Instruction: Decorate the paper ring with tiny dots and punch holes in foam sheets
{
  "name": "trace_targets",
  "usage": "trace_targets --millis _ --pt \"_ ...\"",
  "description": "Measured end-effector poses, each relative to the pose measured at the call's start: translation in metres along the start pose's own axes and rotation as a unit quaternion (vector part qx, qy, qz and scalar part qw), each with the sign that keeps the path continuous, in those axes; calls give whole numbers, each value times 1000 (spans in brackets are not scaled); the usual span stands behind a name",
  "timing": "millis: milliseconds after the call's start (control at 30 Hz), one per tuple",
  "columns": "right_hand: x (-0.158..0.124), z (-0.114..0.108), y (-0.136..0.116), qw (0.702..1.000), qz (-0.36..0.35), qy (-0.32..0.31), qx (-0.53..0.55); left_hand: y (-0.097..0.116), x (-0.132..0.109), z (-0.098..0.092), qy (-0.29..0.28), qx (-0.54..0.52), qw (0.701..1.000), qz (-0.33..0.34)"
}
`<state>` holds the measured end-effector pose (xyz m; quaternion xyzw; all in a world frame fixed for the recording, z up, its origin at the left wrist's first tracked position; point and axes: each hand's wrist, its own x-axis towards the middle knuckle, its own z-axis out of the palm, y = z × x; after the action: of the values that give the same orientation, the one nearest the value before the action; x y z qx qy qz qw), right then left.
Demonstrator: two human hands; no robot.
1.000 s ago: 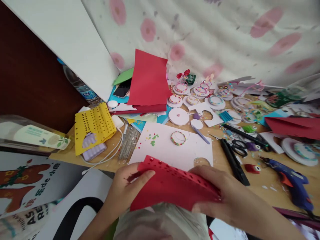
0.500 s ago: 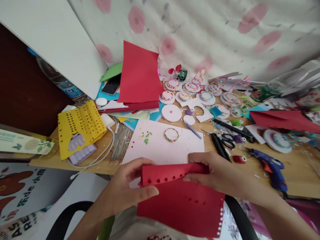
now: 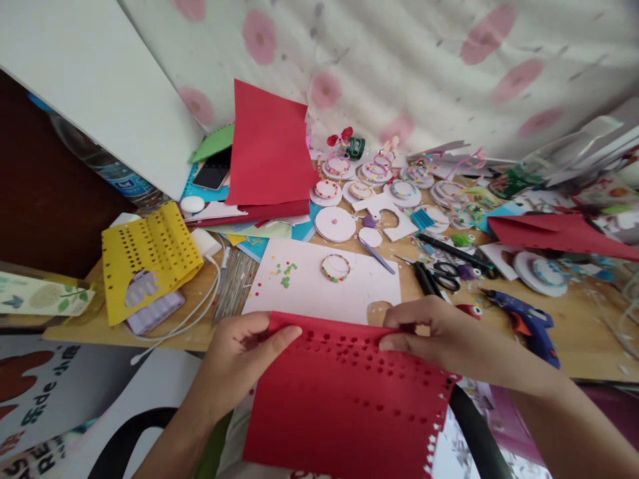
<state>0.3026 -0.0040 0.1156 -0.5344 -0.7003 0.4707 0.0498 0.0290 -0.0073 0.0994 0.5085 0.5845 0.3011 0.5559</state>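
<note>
A red sheet of paper (image 3: 319,406) with rows of punched star-shaped holes hangs from both hands over my lap. My left hand (image 3: 249,352) pinches its top left edge, thumb on the near face. At the top right, my right hand (image 3: 424,332) grips the edge between thumb and fingers. Just beyond the sheet lies white paper (image 3: 304,299), bearing a beaded ring (image 3: 335,268) and small green punched pieces (image 3: 285,273).
Yellow punched paper (image 3: 150,253), a white cable and thin sticks (image 3: 234,286) lie left. Red sheets (image 3: 269,146) lean behind. White discs with beaded rings (image 3: 335,224) crowd the back. Scissors (image 3: 446,276) and a blue glue gun (image 3: 526,319) are at right.
The folded-over top strip of the red sheet has been opened out, showing more rows of holes. Both hands still hold its top edge, and the view has shifted slightly.
</note>
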Motion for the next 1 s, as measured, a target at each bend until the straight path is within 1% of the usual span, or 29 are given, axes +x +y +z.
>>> trace_targets --millis 100,167,267,333,433,600,700,767,867,1000 --pt "1 0 -2 999 -39 7 -35 0 2 1 -40 11 999 1" --pt "3 0 -9 997 -66 7 -29 1 3 2 -80 17 997 -9" --pt "10 2 -21 996 -87 -14 -16 4 4 5 -141 14 989 -34" --pt "14 5 -26 995 -96 -31 -27 8 4 8 -163 15 986 -42" --pt "18 10 -30 993 -103 -33 -39 12 2 11 -160 40 986 -15" --pt "12 20 -36 990 -110 -12 -83 9 -3 20 -157 91 979 92" --pt "8 25 -37 988 -127 -42 -72 8 -6 22 -173 110 967 151" --pt "6 26 -33 988 -129 -69 -47 9 -7 18 -168 130 961 176" --pt "1 24 -21 991 -101 -87 -9 9 -6 5 -141 136 966 172" --pt "-8 17 -3 993 -45 -101 39 5 1 -10 -104 118 980 118"
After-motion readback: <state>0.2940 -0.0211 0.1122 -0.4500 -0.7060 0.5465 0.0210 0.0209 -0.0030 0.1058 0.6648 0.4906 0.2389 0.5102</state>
